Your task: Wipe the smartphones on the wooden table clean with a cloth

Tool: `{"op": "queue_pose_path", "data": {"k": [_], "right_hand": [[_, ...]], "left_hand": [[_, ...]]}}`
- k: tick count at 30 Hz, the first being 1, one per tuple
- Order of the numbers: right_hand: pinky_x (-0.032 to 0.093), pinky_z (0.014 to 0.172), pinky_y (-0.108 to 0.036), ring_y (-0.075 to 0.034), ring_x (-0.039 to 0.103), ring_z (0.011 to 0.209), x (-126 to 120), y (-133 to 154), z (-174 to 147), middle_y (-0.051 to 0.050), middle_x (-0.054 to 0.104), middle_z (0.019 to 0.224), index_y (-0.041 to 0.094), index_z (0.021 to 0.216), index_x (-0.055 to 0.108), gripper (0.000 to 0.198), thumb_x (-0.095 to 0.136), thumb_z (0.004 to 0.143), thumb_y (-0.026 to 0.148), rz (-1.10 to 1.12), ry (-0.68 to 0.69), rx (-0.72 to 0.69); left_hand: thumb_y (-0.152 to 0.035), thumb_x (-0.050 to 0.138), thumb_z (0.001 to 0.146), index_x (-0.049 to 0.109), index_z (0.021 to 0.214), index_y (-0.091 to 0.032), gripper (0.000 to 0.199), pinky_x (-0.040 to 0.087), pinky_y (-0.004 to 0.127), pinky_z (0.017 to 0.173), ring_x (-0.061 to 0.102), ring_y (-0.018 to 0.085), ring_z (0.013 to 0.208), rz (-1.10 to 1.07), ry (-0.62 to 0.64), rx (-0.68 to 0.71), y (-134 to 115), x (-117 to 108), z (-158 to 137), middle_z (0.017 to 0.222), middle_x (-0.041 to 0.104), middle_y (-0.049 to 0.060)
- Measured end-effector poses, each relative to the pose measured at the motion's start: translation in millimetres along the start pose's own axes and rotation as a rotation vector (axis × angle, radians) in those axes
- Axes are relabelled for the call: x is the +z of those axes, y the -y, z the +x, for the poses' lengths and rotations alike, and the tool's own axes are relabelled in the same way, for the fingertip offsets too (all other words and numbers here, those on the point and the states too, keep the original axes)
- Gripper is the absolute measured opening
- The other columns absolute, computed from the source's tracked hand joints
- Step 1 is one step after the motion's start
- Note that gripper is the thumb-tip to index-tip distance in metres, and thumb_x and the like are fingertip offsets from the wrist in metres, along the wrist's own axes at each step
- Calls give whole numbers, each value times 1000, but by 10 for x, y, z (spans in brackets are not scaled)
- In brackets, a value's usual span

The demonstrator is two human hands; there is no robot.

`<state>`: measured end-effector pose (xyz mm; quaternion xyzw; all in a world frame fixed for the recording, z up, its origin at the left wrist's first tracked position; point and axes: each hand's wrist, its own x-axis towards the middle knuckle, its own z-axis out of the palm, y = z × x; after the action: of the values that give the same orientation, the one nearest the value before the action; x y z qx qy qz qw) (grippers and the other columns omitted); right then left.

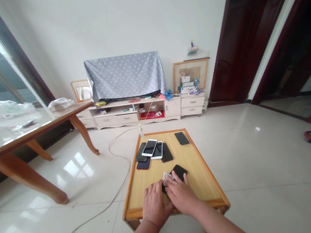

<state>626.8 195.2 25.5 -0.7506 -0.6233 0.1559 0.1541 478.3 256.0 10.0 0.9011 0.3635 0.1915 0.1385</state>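
A black smartphone [180, 171] lies at a slant near the front of the small wooden table [197, 164], partly covered by my hands. My left hand [154, 204] grips its near end, fingers curled at the edge. Under the fingers of my right hand [179, 193] a crumpled white tissue or cloth [166, 178] is pressed against the phone. Further back lies a loose group of phones: a white phone [149, 147] overlapping another white phone [159, 151], with dark phones [140, 153] beside and below them. One dark phone [182, 138] lies apart at the back right.
A small clear bottle [141, 131] stands at the table's far left corner. A cable [115, 156] runs over the floor on the left. A larger table [41, 124] with plastic bags stands left; a low white cabinet [116, 119] under a dotted cloth [125, 75] lies ahead.
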Motion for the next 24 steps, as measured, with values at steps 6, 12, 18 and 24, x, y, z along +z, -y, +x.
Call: {"op": "queue_pose_path", "data": {"k": [6,12,18,24], "right_hand": [[4,112,-68,-30,5,150,-114,-187,88,4,27,160,35,146,42,51,17,103,41,-41,-40,231],[0,113,-67,-30,10,150,-23,-130,-153,0,31,159,32,146,43,51,20,102,44,-23,-5,114],[-1,113,-66,-30,10,150,-82,-198,-288,2,33,158,34,144,45,50,21,102,43,-16,15,113],[2,114,-65,-30,10,150,-176,-357,-313,-3,29,159,29,147,42,51,23,101,40,-67,-23,241]], "left_hand": [[-38,66,73,49,128,-22,60,34,40,101,54,27,113,18,-6,-22,-18,-8,-5,118,62,8],[-38,65,75,50,125,-22,54,35,38,99,54,25,113,26,14,-24,-30,-22,-1,117,62,8],[-37,65,75,51,125,-23,53,35,39,100,54,26,114,30,29,-31,-40,-27,7,117,63,8],[-38,66,75,53,123,-23,51,35,38,99,54,26,113,41,-4,-2,-54,-21,1,115,63,7]]}}
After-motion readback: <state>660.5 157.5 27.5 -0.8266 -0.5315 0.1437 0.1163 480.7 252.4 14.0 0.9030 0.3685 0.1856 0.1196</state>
